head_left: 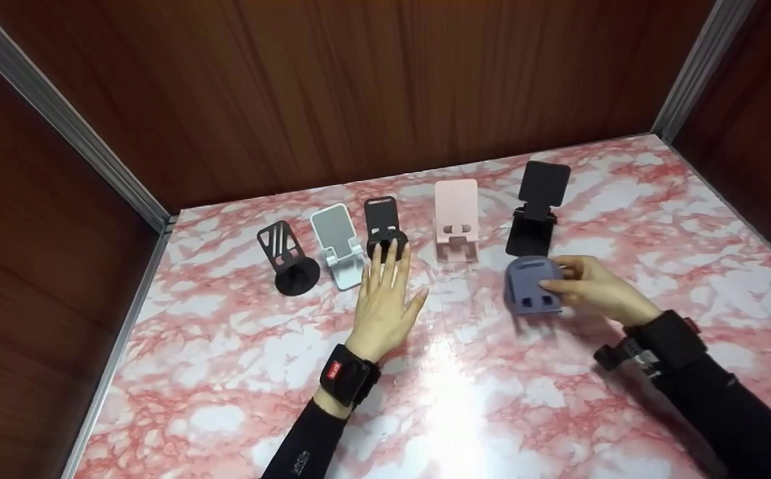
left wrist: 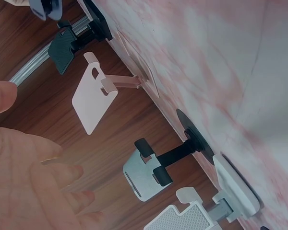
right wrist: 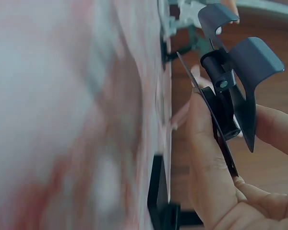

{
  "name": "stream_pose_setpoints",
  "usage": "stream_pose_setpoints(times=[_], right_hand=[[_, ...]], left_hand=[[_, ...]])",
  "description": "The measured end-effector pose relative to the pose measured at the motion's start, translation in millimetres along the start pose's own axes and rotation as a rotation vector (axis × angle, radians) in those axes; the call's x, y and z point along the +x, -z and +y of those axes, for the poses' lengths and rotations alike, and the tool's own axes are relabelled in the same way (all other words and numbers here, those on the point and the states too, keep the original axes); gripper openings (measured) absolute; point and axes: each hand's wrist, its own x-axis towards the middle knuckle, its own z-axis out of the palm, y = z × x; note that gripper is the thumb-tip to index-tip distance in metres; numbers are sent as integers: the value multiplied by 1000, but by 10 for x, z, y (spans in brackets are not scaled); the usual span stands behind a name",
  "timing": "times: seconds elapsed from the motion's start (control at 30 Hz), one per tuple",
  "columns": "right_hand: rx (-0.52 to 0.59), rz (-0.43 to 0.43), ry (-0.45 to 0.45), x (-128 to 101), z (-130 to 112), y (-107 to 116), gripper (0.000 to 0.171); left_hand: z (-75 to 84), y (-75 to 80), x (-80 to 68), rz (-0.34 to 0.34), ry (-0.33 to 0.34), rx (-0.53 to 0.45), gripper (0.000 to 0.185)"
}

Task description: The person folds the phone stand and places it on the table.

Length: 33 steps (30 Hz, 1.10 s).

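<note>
**Blue-grey phone stand held at the right end of the row**

A blue-grey phone stand [head_left: 533,285] is pinched by the right hand [head_left: 595,287], thumb on its near face and fingers curled behind it, its foot on the tabletop [head_left: 465,399]. It sits just in front of the tall black stand [head_left: 537,206], to the right of the pink stand [head_left: 456,218]. The left hand [head_left: 384,301] lies flat with fingers spread and straight, holding nothing, its fingertips just short of the round-based black stand [head_left: 384,226]. The blue-grey stand is well apart from the left hand, so the right hand is clearly the nearer.

Marble tabletop [right wrist: 62,120] blurred, perhaps by motion.
</note>
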Motion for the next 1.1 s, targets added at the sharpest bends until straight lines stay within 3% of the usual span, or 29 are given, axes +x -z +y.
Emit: stream_pose_setpoints(times=[0.23, 0.47, 0.57, 0.73, 1.1], right_hand=[[-114, 58, -20, -20, 43, 334, 43], [-115, 85, -34, -8, 101, 602, 20], [-126, 96, -50, 2, 109, 700, 29], [-144, 97, -113, 33, 116, 856, 63], [-71, 82, -172, 97, 187, 1109, 73]], left_hand=[[8, 15, -3, -19, 19, -2, 71], [11, 15, -10, -16, 11, -2, 70], [17, 28, -6, -25, 17, -3, 71], [13, 29, -6, -24, 9, -2, 71], [6, 36, -3, -24, 0, 14, 71]])
